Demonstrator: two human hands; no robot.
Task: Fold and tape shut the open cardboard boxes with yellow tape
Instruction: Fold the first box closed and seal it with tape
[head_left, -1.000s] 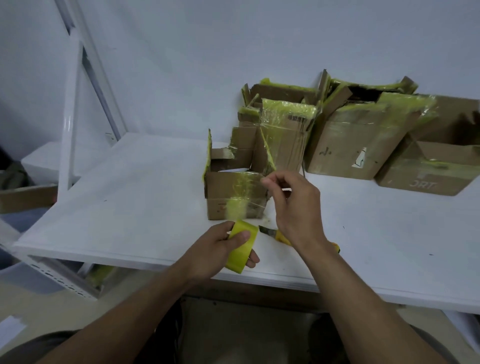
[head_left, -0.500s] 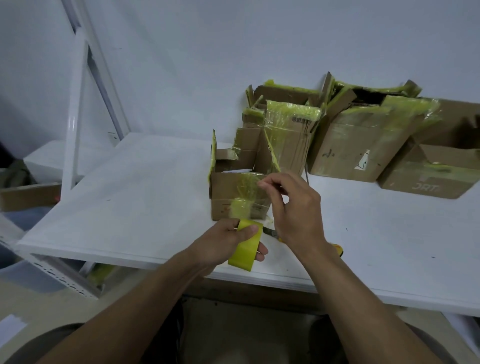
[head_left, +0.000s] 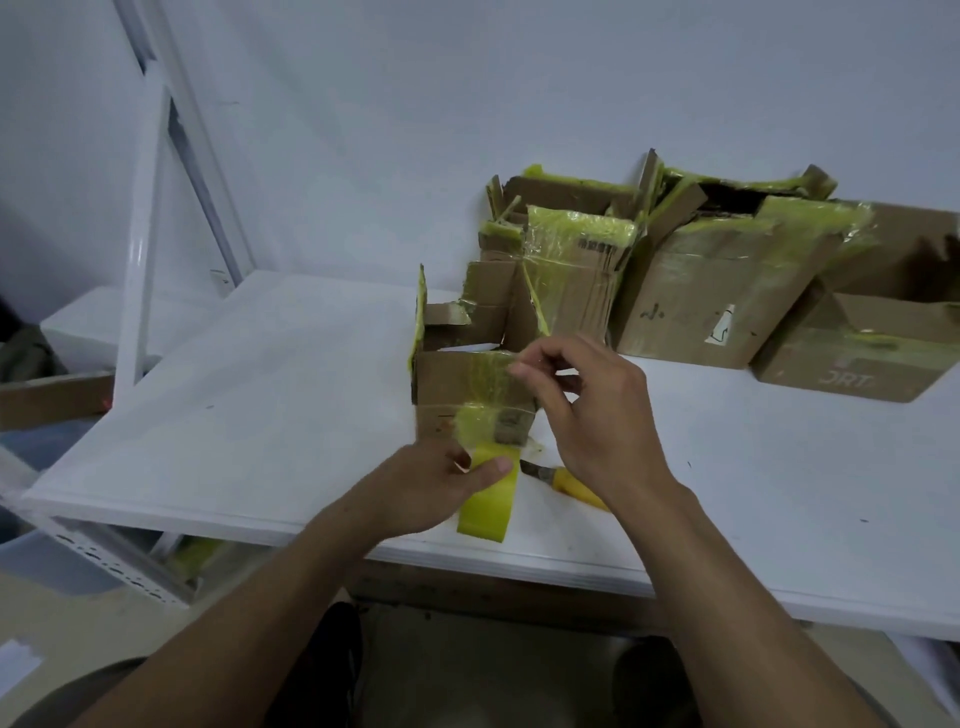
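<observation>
**Task objects.** Small open brown cardboard box (head_left: 457, 379), standing near the front edge of the bench. Its flaps are mostly upright and edged with yellow tape, and the top is not yet closed.

Right hand (head_left: 592, 410), raised in front of the box's near wall. Its grip is closed in a thumb-and-forefinger pinch on the free end of the translucent yellow tape strip (head_left: 485, 415).

Left hand (head_left: 431, 488), lower and just in front of the box. Its grip is curled round the roll of yellow tape (head_left: 491, 506), with the thumb laid across the outer face.

The strip runs up from the roll to the right fingertips, close against the box's front wall. Whether it touches the cardboard cannot be told.

**Likely faults from here.**
- The thin strip may twist or fold onto itself if it is drawn out slack.
- The strip may catch on the front wall before the flaps are folded, since they stand open.
- The light box is held by neither hand and would probably slide or tip when tape is pressed onto it.

**Setting.**
- Pale plain wall (head_left: 467, 104).
- White bench (head_left: 270, 395), matt, with a few dark specks.
- White metal frame post (head_left: 137, 249), at left.
- Row of larger brown cardboard boxes (head_left: 717, 301), wrapped in yellow tape, at the back right against the wall.
- Yellow-handled knife (head_left: 566, 480), lying on the bench beneath the right wrist, just beside the roll.
</observation>
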